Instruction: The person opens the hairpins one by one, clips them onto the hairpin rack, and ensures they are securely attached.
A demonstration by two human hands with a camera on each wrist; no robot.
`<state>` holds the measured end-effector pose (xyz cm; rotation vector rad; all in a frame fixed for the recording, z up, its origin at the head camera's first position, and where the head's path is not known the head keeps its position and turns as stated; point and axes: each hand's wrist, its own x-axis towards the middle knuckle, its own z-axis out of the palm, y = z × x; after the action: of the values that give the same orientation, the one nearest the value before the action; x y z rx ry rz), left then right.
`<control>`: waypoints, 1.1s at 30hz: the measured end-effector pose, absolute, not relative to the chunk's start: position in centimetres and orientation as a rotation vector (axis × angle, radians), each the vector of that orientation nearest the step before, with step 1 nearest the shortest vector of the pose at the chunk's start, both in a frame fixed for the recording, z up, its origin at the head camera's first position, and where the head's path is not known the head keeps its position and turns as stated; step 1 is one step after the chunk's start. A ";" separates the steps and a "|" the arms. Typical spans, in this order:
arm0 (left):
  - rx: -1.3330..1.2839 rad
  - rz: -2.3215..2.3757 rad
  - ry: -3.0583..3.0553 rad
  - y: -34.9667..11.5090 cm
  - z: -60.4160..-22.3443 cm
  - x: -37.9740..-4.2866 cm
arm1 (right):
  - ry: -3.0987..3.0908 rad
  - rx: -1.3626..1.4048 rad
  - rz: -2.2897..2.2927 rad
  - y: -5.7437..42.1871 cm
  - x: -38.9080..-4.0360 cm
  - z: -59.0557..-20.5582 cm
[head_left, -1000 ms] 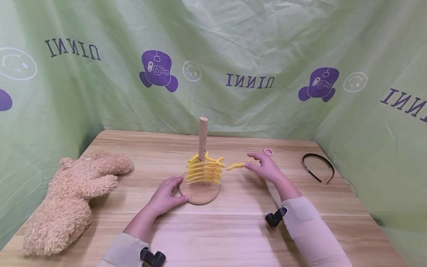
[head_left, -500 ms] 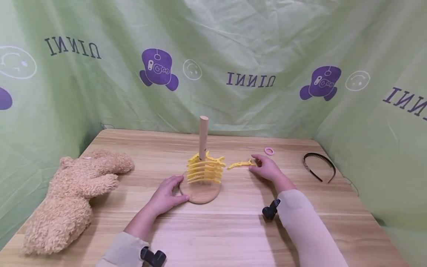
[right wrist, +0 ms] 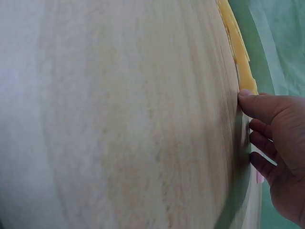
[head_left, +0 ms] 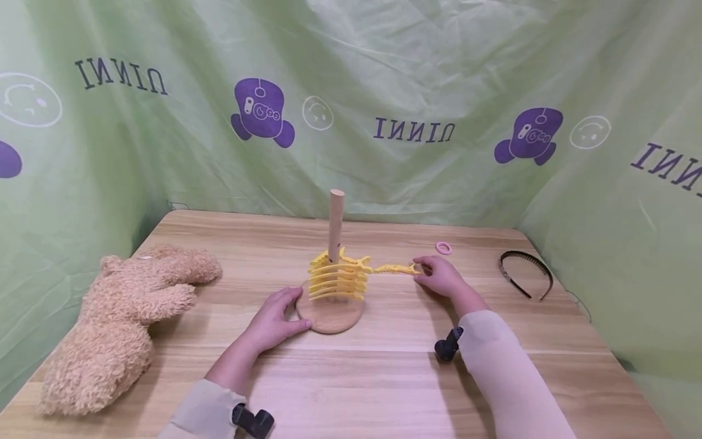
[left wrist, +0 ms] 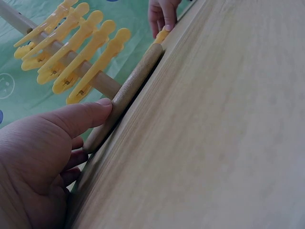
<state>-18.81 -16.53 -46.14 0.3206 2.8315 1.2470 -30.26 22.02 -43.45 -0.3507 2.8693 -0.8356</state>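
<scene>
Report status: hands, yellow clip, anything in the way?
Left hand steadies wooden base. Right hand pinches loose yellow clip on the table beside the stacked clips. Path looks clear.

- Green backdrop cloth [head_left: 384,67]: dark lettering appears mirror-reversed, reading "INNIU" as seen. One instance [head_left: 414,130] sits above the wooden peg [head_left: 335,224].
- A second instance [head_left: 120,76] is to the upper left of the peg, a third, partly cut by the frame edge [head_left: 666,166], to its right.
- Purple mascot prints [head_left: 262,113] and white smiley outlines [head_left: 317,113] stand between the wordings; these carry no legible characters.
- Wrist views: no readable text.
</scene>
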 end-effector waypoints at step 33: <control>0.320 1.258 2.831 -16.5 -46.0 -18.7 | 2.914 -0.473 -1.378 21.1 -24.8 -37.8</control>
<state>-18.68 -16.49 -45.99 0.3199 2.8313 1.2582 -24.81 21.15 -37.79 -0.4728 2.9144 -1.3781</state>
